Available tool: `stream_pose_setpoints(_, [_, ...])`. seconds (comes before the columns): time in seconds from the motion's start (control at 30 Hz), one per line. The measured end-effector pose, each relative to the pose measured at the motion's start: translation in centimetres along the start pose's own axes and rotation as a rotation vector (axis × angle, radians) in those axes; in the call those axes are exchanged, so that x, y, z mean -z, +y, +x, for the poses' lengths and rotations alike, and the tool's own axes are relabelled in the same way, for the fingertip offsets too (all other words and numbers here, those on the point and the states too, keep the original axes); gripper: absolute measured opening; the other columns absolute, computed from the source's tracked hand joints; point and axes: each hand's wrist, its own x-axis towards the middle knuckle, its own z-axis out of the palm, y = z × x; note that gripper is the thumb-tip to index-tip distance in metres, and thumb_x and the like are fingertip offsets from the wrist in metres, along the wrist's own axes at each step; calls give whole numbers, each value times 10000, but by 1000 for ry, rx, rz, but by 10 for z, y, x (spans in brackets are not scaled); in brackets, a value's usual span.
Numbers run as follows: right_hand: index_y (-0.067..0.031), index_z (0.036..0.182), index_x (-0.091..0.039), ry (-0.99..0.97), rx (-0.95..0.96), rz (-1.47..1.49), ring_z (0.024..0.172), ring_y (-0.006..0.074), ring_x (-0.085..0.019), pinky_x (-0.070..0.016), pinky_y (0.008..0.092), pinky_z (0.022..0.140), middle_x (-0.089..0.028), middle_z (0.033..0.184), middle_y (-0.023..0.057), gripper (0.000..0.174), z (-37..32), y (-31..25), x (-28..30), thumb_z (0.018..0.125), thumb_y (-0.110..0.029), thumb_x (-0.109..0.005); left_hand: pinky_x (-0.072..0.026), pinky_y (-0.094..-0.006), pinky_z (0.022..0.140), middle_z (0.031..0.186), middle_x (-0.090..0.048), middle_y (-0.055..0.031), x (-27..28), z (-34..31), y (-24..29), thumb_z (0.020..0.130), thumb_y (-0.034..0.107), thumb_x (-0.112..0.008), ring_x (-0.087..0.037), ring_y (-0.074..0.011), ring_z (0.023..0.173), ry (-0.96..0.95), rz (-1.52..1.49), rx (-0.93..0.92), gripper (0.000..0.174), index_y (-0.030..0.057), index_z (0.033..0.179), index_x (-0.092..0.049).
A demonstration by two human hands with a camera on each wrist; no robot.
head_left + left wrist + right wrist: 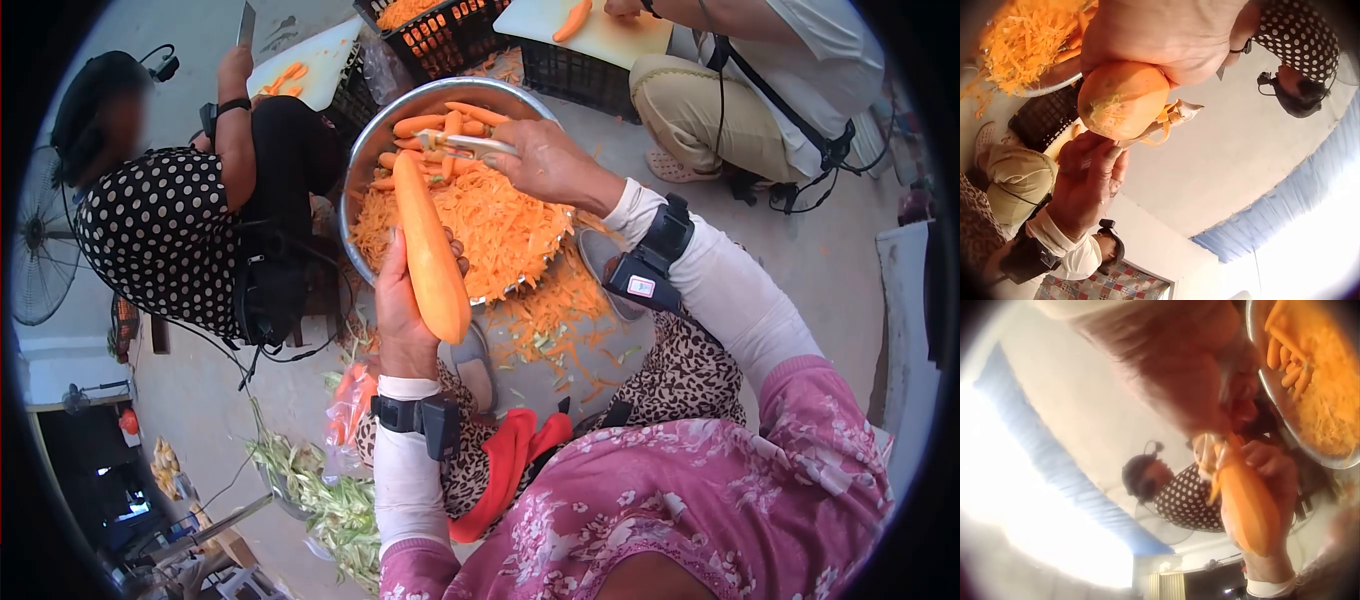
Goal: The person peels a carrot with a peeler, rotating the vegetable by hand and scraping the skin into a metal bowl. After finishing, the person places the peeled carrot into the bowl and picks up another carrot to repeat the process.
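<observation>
A large carrot [430, 250], mostly smooth and bright orange, stands out over a wide metal basin [346, 205]. My left hand [402, 310] grips its side, with the thumb along one face and the fingertips round the other. In the left wrist view, the blunt end of the carrot [1122, 100] shows rough, darker patches. My right hand [555, 165] holds a peeler [480, 145] by its handle, its head near the carrot's far end. A strip of peel [1215, 487] hangs at the peeler in the right wrist view. Shavings [510, 225] and several whole carrots [452, 125] fill the basin.
Orange and green scraps [545, 320] litter the floor by my feet. A person in a dotted top [155, 230] holds a knife [246, 22] at left. Another works at a cutting board [610, 35] on a black crate [570, 75]. Green trimmings [340, 510] lie at lower left.
</observation>
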Motion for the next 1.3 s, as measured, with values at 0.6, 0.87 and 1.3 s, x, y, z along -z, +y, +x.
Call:
stream_pose_setpoints(0.6, [-14, 904, -613, -283, 307, 284, 637, 148, -555, -437, 313, 589, -572, 676, 87, 208, -18, -25, -11, 860, -217, -609, -441, -305, 643, 912, -480, -105, -6, -5, 8, 941, 429, -449, -440, -193, 787, -103, -304, 86, 450, 23, 1130, -487])
stream_pose_setpoints(0.87, [20, 900, -601, 139, -27, -169, 624, 342, -548, -447, 387, 602, -580, 697, 200, 246, 15, 23, -1, 854, -221, -604, -419, -311, 632, 900, -466, -97, -14, -10, 6, 960, 393, -419, -411, -193, 763, -281, -174, 137, 438, -3, 1140, -470])
stream_pose_setpoints(1.3, [-8, 868, -604, -143, 243, 108, 625, 289, -567, -440, 390, 592, -581, 686, 164, 200, -10, -21, -5, 834, -204, -594, -448, -341, 693, 981, -532, -141, -2, -2, 2, 966, 358, -413, -496, -234, 823, 80, 30, 12, 425, -1, 1187, -472])
